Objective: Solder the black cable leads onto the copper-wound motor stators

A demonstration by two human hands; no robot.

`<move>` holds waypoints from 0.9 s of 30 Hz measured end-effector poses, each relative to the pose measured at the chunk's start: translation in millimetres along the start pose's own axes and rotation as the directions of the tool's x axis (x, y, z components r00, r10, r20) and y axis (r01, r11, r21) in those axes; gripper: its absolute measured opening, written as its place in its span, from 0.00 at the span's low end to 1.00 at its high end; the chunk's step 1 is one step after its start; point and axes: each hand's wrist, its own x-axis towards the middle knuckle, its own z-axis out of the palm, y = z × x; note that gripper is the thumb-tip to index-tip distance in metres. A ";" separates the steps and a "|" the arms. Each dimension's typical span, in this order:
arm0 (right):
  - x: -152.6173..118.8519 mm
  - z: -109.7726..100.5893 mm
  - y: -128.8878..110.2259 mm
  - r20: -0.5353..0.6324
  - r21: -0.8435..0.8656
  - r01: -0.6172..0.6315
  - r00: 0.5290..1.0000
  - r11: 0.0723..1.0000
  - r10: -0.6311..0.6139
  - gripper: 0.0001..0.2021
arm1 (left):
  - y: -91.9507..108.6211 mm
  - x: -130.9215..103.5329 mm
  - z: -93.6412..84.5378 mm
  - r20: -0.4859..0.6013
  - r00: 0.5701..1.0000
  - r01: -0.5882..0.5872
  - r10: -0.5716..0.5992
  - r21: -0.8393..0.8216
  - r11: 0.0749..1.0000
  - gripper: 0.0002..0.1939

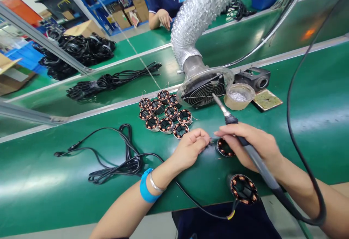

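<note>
Head camera: From afar, I am watching a right hand wrapping a soldering iron above a wire-wound ring, apparently angling its tip upward to spare the work. Left of the ring, the left hand is narrowly pinching thin wires, seemingly to steady them. The ring is sitting between both grips, partly hidden beneath the right; whether fingers are touching it, I am unable to tell.

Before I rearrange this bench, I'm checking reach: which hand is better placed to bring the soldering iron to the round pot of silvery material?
Probably the right hand: it grips the soldering iron, whose tip appears near the round pot. The left hand is farther off, beside a wound stator.
</note>
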 end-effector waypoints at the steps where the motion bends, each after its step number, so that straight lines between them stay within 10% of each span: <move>1: -2.3 -3.7 -2.0 -0.043 0.008 -0.039 0.998 0.999 0.040 0.23 | -0.8 0.8 0.2 -0.018 1.000 0.001 0.000 0.007 1.000 0.17; 12: -12.1 -20.3 -5.8 -0.301 0.093 -0.161 0.936 0.983 0.182 0.10 | -2.7 7.2 -1.3 -0.071 0.996 -0.037 0.048 0.154 0.987 0.13; 27: -10.9 -16.4 -6.3 -0.288 0.094 -0.173 0.938 0.980 0.193 0.09 | -2.2 6.7 -2.0 -0.042 0.997 -0.064 0.071 0.156 0.986 0.09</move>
